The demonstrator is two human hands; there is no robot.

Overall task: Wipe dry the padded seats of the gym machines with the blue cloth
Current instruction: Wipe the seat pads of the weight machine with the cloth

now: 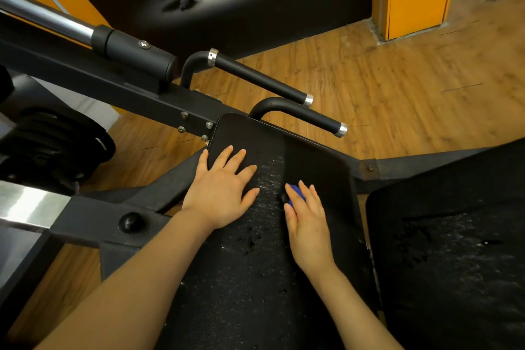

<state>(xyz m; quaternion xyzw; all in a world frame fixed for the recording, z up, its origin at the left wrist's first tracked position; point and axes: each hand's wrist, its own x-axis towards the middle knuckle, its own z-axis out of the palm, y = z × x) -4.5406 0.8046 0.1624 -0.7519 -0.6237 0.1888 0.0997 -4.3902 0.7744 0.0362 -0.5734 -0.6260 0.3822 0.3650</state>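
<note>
The left hand point(224, 193) lies flat on the black padded seat point(255, 278), with its fingers straight and spread, and it holds nothing. The right hand point(306, 221) rests on the same seat, just beside the left one, and covers the blue cloth point(297, 193). Only a small part of the cloth shows under the fingers, which are nearly straight and press it on the pad. Small drops shine on the seat between the two hands. Two black handles point(298, 113) with silver ends stand behind the seat, above the wooden floor point(397, 79). Another black pad point(454, 250) is to the right
</note>
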